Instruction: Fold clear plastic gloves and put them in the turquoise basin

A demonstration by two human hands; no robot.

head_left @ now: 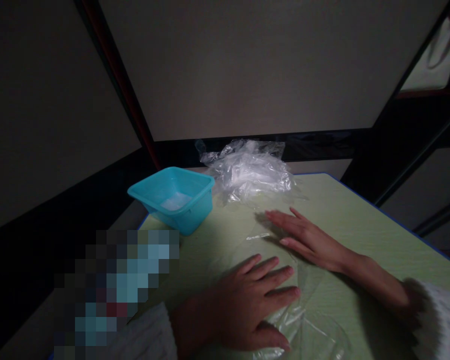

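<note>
A clear plastic bag (303, 320) lies spread on the light green table, reaching toward the front edge of the view. My left hand (253, 302) rests palm down on it, fingers spread. Farther back, my right hand (307, 237) is stretched out with its fingers extended, over or against the far part of the bag; whether it touches is hard to tell. Neither hand grips anything. Behind them a crumpled heap of clear plastic bags (253, 172) sits at the table's back edge.
A turquoise plastic basket (195, 212) stands at the table's back left corner with something whitish in it. Left of my left hand a patch is pixelated. The table (345, 215) has a blue edge; pale panels (247, 70) rise behind it.
</note>
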